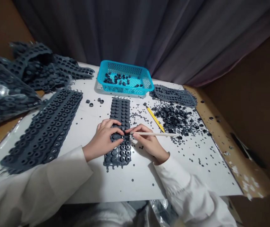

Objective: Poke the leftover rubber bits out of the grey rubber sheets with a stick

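Observation:
A dark grey rubber sheet (117, 154) with rows of round raised studs lies lengthwise in front of me. My left hand (106, 135) rests on its left side, fingers stretched out, thumb and forefinger apart around the studs. From the right, my right hand (146, 140) grips a thin whitish stick (160, 134) that lies nearly level. The stick's working tip is hidden by the fingers at the sheet's right-hand rows. Near the lower end, several studs on the right show ringed holes, while those on the left look plain.
A blue basket (125, 90) holding small black pieces stands behind the sheet. Right of it are a yellow stick (155, 119), a heap of black bits (175, 118) and a folded sheet (175, 95). More sheets (46, 126) and a filled plastic bag (6, 94) lie left.

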A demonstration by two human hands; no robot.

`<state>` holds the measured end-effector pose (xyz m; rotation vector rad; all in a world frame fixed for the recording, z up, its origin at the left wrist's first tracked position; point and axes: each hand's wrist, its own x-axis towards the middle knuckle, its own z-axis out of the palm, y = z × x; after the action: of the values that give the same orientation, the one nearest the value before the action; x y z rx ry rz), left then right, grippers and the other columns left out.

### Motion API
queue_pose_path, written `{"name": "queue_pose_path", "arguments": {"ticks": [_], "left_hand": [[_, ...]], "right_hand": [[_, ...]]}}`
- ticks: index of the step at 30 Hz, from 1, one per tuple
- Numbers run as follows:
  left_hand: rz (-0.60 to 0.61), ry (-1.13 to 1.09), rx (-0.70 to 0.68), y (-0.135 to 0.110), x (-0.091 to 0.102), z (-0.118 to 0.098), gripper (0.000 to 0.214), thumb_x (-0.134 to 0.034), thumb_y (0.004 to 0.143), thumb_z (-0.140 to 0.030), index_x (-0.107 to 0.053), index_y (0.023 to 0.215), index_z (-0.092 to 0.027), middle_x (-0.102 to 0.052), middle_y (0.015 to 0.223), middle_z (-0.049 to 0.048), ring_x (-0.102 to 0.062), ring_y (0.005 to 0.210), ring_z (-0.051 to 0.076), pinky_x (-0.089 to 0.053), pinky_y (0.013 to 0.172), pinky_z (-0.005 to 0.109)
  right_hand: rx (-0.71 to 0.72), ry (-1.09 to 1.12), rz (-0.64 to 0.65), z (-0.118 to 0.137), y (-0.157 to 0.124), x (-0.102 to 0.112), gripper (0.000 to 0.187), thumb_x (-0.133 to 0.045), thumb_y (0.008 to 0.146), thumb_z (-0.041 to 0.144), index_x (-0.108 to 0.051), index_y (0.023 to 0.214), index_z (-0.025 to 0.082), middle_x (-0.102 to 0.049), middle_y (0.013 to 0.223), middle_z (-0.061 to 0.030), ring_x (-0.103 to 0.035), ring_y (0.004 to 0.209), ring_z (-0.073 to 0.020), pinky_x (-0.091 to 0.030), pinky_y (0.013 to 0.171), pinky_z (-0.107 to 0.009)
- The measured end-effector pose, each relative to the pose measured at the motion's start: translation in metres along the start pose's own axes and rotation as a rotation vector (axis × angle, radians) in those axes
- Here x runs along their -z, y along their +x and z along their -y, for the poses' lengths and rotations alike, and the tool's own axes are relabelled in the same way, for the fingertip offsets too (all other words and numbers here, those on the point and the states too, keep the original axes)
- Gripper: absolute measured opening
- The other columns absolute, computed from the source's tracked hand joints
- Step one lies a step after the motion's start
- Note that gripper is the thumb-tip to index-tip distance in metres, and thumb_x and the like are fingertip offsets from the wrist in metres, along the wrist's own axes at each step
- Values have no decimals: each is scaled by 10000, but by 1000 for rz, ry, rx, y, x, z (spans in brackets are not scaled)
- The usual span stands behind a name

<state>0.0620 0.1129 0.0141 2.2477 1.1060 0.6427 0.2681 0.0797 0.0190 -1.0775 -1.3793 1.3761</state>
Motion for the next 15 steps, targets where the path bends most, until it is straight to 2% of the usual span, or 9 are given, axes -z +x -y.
{"name": "queue_pose_path", "arguments": {"ticks": [8,15], "left_hand": [[-5,2,14,1,-2,1,53,-658,793,-253,-691,834,-260,-539,1192,23,-410,1169,271,-330,986,476],[-10,2,-4,0,-5,5,91,-615,825,-266,-704,846,-259,-553,1182,26,-420,1153,272,-328,986,478]], "right_hand": [[21,-111,93,4,-4,3,155,-612,867,348,-605,874,193,-665,1071,-97,-621,1020,-206,-483,871,-372],[153,-348,142,3,-5,6,74,-582,891,274,-606,897,204,-676,1060,-99,-623,1004,-197,-478,880,-368]]}}
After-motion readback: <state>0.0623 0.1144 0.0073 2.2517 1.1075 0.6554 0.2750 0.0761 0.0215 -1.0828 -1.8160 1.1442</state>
